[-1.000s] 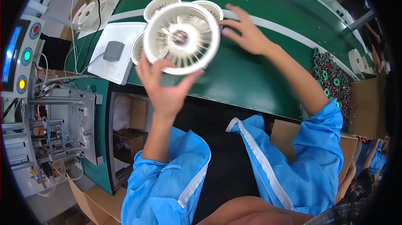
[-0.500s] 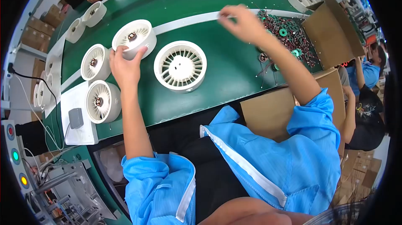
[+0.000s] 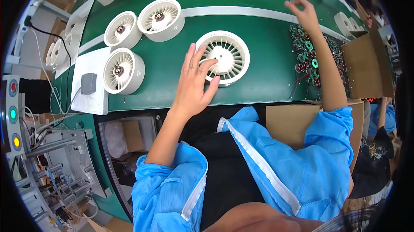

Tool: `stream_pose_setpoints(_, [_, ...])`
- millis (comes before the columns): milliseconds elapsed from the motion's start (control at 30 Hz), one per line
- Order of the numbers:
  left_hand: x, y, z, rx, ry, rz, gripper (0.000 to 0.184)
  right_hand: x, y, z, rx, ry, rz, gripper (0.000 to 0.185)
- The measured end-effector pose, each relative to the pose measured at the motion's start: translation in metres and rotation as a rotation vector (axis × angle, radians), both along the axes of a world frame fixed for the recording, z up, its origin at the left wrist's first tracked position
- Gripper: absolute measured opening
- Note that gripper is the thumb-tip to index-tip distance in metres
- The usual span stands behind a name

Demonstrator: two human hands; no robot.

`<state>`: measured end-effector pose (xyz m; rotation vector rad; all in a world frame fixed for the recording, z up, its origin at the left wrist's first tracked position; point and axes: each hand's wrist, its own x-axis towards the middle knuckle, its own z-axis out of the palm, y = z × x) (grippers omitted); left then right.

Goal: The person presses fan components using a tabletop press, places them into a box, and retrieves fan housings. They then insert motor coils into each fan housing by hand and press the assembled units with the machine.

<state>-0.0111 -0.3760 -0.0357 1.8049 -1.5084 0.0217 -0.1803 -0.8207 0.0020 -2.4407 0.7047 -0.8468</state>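
The left hand (image 3: 189, 89) is at the near left side of a white finned fan housing (image 3: 245, 57), thumb and fingers spread over its rim and fins; they seem to touch it, but contact at each fingertip cannot be made out. That housing lies flat on the green work surface (image 3: 258, 86), in front of the person, its pale hub bare of any copper-coloured part. The step in hand looks like placing or steadying this 1 housing. The right hand (image 3: 307, 15) is raised over the far side of the surface, beyond a tangled heap of wired circuit boards (image 3: 311, 46), its fingers apart and loosely curled with nothing visible between them. To the left stand 3 more housings, the far one (image 3: 161, 33), the middle one (image 3: 133, 40) and the near one (image 3: 134, 76), each with a dark and coppery part at its hub; the near one is beside a white tray (image 3: 89, 101) bearing a grey block (image 3: 88, 83). A firmer hold would call for the left thumb and fingers to close on the solid outer wall, clear of the thin fins. Reaching the boards would call for the right hand to come down and part the leads gently, as a pull could drag neighbouring boards along.
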Motion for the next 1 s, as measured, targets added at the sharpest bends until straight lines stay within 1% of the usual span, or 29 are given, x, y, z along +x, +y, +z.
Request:
stream_pose_setpoints(100, [-0.005,-0.006,0.013,-0.018,0.015,0.030,0.045,0.004,0.039,0.037,0.239,-0.415,0.113,0.037])
stream_pose_setpoints(167, [-0.006,-0.014,0.023,-0.070,0.013,0.072,0.047,0.005,0.070,0.057,0.453,-0.492,0.242,0.037])
stream_pose_setpoints(200, [-0.008,-0.021,0.036,-0.129,0.000,0.086,0.048,0.009,0.088,0.064,0.570,-0.530,0.316,0.037])
stream_pose_setpoints(300, [-0.018,-0.045,0.068,-0.181,0.539,-0.052,0.047,0.024,0.163,0.076,0.858,-0.516,0.488,0.037])
stream_pose_setpoints(333, [-0.018,-0.057,0.075,-0.230,0.462,-0.075,0.044,0.030,0.187,0.078,0.942,-0.530,0.533,0.035])
stream_pose_setpoints(367, [-0.022,-0.065,0.080,-0.253,0.506,-0.124,0.040,0.034,0.204,0.078,1.026,-0.541,0.578,0.033])
stream_pose_setpoints(433, [-0.029,-0.073,0.085,-0.234,0.764,-0.172,0.034,0.040,0.219,0.068,1.045,-0.502,0.582,0.033])
stream_pose_setpoints(467, [-0.027,-0.070,0.083,-0.222,0.805,-0.159,0.030,0.039,0.218,0.068,1.088,-0.520,0.649,0.030])
stream_pose_setpoints(533, [-0.019,-0.064,0.078,-0.195,0.883,-0.140,0.024,0.038,0.214,0.065,1.067,-0.528,0.638,0.029])
stream_pose_setpoints(633, [-0.020,-0.060,0.081,-0.131,0.701,-0.127,0.019,0.036,0.212,0.060,1.076,-0.511,0.633,0.026])
stream_pose_setpoints(767, [-0.016,-0.062,0.059,-0.187,0.595,-0.169,0.016,0.038,0.218,0.052,1.072,-0.470,0.633,0.025])
stream_pose_setpoints(800, [-0.016,-0.060,0.063,-0.137,0.538,-0.116,0.015,0.038,0.218,0.050,1.057,-0.462,0.622,0.026])
stream_pose_setpoints(933, [0.000,-0.054,0.059,-0.110,0.421,-0.030,0.017,0.036,0.209,0.043,0.985,-0.368,0.569,0.024])
stream_pose_setpoints(967, [0.003,-0.052,0.061,-0.083,0.458,-0.001,0.017,0.034,0.208,0.042,0.963,-0.337,0.563,0.023])
stream_pose_setpoints(1000, [0.009,-0.050,0.060,-0.036,0.411,0.003,0.018,0.035,0.210,0.043,0.987,-0.302,0.552,0.021])
